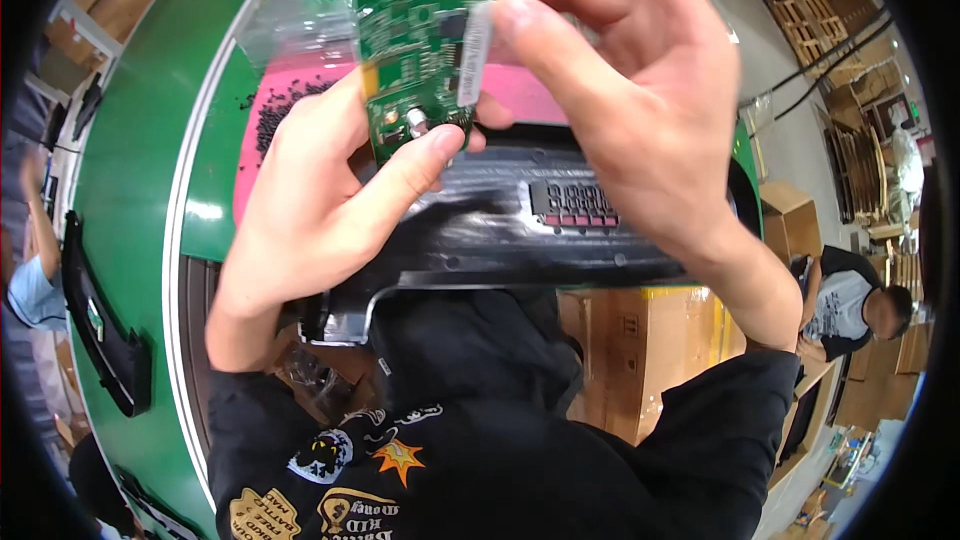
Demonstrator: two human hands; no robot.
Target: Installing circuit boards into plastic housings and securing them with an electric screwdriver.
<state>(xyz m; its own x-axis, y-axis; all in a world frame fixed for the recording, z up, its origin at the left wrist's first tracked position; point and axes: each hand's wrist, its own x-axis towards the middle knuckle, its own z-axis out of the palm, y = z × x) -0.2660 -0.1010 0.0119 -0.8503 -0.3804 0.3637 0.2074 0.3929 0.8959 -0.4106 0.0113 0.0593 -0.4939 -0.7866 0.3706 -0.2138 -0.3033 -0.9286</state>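
**Green circuit board (420,55) gripped at its lower end by the left hand (310,190)**

The board is held raised and tilted, its lower end clamped between the left thumb in front and the left fingers behind. Its upper right corner is met by the thumb and forefinger of the right hand (650,90); because of blur there, it cannot be told whether these are pinched together on the board or on the white strip (474,55) along its edge.

The board is judged light, thin and stiff, and fragile where components are mounted. It is best taken by its edges, with the mounted parts left unpressed; the strip may be slippery.

Below the fingers, a glossy black housing (470,250) is laid partly over a pink mat (530,95), and the space there is taken up by it. Beside the left fingers, small black pieces (272,122) are heaped. Beyond the fingertips, reach is hampered by crumpled clear bags (300,15).
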